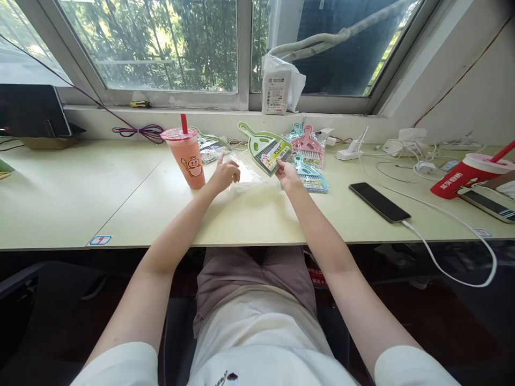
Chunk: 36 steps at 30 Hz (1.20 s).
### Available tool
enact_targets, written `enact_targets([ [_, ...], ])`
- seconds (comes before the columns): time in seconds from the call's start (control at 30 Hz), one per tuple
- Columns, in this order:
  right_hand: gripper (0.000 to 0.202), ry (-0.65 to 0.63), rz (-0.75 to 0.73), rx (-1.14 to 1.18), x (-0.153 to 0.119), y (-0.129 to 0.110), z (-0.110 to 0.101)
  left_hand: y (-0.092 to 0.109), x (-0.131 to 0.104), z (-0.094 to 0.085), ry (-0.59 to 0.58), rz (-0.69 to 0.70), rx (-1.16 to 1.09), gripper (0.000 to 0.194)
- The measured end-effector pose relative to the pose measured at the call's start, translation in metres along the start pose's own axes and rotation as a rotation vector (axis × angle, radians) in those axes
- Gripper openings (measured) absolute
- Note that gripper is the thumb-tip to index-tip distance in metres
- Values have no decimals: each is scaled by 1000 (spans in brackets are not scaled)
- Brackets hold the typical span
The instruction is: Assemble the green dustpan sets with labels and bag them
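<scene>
My right hand (287,174) grips the lower right corner of a small green dustpan-and-brush set (263,147), raised at a tilt with its handle toward the upper left. A printed label covers part of its bristles. My left hand (226,174) is beside a clear plastic bag (246,170) that lies on the desk. Its index finger points up and the other fingers bend loosely, with nothing visible in them. Behind the right hand are a wrapped pink dustpan set (309,145) and a wrapped blue dustpan set (308,174). Another wrapped green set (211,147) lies behind the left hand.
A pink drink cup (188,161) with a red straw stands close left of my left hand. To the right are a phone (379,202) on a white charging cable, a power strip (352,151) with tangled cords, and a tilted red cup (462,177). A window sill runs behind.
</scene>
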State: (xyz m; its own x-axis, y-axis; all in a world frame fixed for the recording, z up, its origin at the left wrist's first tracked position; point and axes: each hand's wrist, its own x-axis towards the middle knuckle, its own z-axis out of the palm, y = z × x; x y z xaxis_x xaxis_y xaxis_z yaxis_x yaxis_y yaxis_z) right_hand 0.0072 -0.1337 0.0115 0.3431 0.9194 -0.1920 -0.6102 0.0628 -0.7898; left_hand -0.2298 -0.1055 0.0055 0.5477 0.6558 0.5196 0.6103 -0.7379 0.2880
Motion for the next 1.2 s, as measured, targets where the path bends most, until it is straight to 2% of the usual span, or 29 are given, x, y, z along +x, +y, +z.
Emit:
enact_targets([
  [0.07,14,-1,1,-18,1,1,-1,-10,-2,5,-135,-79,95,29],
  [0.1,14,-4,2,-23,1,1,-1,-13,-3,8,-158,-131,143,28],
  [0.17,13,-12,3,-34,1,2,-1,-11,-5,13,-133,-206,213,27],
  [0.23,13,-25,-1,-47,1,3,-1,-2,-7,20,-87,-222,221,26],
  [0.3,13,-30,-1,-65,1,3,-1,12,-9,27,-103,-197,184,36],
  [0.37,13,-33,-3,-81,2,4,-1,25,-12,34,-188,-123,139,54],
  [0.47,13,-37,-7,-88,2,3,-2,35,-12,38,-340,46,111,58],
  [0.57,12,-23,-4,-94,3,3,-2,35,-8,31,-349,95,173,60],
  [0.67,13,-15,-9,-102,2,2,-2,28,-3,20,-284,-27,329,44],
  [0.77,13,-16,-23,-143,-1,0,-1,23,-4,15,-247,-173,459,39],
  [0.83,14,-23,-42,-182,-3,-2,1,22,-7,17,-237,-214,481,40],
  [0.93,16,-61,-89,-236,-6,-3,4,23,-12,22,-284,-253,461,54],
  [1.03,16,-84,-122,-287,-6,-3,4,23,-10,24,-319,-303,484,47],
  [1.2,17,-94,-118,-371,-4,-7,3,10,-5,21,-255,-461,521,41],
])
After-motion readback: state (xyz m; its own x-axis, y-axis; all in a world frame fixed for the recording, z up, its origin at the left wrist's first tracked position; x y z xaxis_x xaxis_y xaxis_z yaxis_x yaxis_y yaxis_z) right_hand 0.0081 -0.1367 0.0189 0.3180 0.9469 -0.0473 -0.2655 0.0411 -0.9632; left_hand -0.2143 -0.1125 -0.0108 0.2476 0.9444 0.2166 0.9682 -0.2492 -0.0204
